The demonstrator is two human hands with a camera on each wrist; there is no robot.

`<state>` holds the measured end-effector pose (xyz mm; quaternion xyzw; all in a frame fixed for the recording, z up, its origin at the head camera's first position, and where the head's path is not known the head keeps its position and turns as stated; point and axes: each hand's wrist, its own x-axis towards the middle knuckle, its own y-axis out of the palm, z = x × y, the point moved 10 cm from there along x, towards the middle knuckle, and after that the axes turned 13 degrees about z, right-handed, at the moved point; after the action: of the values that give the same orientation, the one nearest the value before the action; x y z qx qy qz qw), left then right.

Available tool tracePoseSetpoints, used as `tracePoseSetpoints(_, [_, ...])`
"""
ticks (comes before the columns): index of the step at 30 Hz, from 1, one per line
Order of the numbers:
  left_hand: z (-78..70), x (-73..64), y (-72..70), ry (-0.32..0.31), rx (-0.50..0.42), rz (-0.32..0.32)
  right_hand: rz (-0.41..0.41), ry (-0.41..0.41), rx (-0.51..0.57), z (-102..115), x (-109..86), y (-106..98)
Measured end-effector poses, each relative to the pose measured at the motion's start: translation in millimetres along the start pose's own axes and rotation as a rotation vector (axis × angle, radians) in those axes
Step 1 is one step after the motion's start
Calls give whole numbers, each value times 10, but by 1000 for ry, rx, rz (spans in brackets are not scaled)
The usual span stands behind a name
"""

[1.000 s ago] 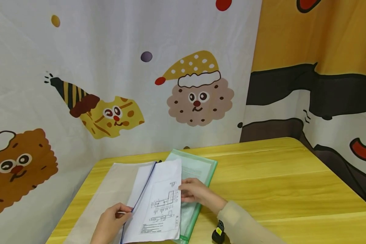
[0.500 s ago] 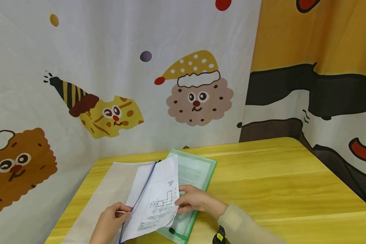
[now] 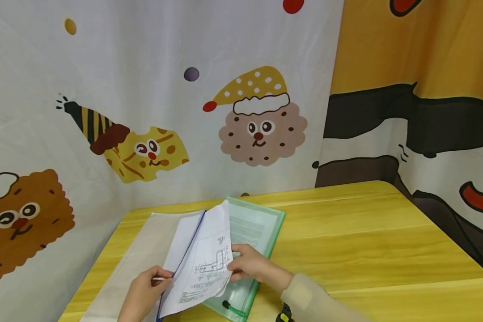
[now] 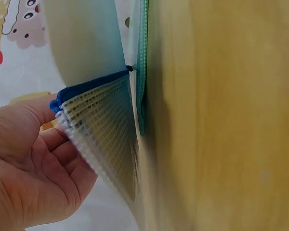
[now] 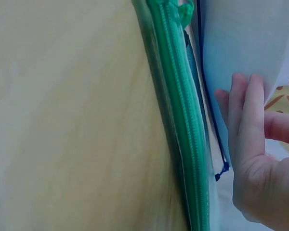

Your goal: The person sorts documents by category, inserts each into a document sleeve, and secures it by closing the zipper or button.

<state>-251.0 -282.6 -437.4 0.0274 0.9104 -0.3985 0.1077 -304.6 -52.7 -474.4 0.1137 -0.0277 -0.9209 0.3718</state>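
In the head view my left hand (image 3: 145, 290) pinches the blue-trimmed edge of a whitish mesh document pouch (image 3: 122, 268). The left wrist view shows this blue trim (image 4: 94, 85) between thumb and fingers, the mesh spreading below it. Printed sheets (image 3: 209, 268) bearing a technical drawing lie across the pouch, their left side running up to the blue edge. At their right edge my right hand (image 3: 247, 264) holds them, thumb on the printed face; its fingers (image 5: 250, 115) lie along the back of the paper. The sheets' lower right corner curls up.
Under the sheets and to their right lies a green zip pouch (image 3: 261, 219) with printed paper inside. Its green zipper (image 5: 183, 110) and pull (image 3: 226, 304) face the near side. The wooden table (image 3: 366, 250) meets a cartoon-print curtain (image 3: 153, 89) behind.
My right hand has shifted left and slightly down with the sheets, uncovering more of the green pouch and its zipper pull. The sheets' lower corner has curled. My left hand stays almost in place.
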Motion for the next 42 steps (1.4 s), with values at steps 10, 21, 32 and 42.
tracePoseSetpoints(10, [-138,14,44,40,-11,-3,-27,-26,-29,34,73,208])
tracePoseSetpoints(21, [-88,3,46,25,-3,-7,-32,-5,3,-58,194,314])
tracePoseSetpoints(32, [-73,0,74,39,-57,-3,-43,-17,44,-28,357,498])
tracePoseSetpoints(42, [-55,4,67,32,-43,-4,-53,-3,-25,-35,427,557])
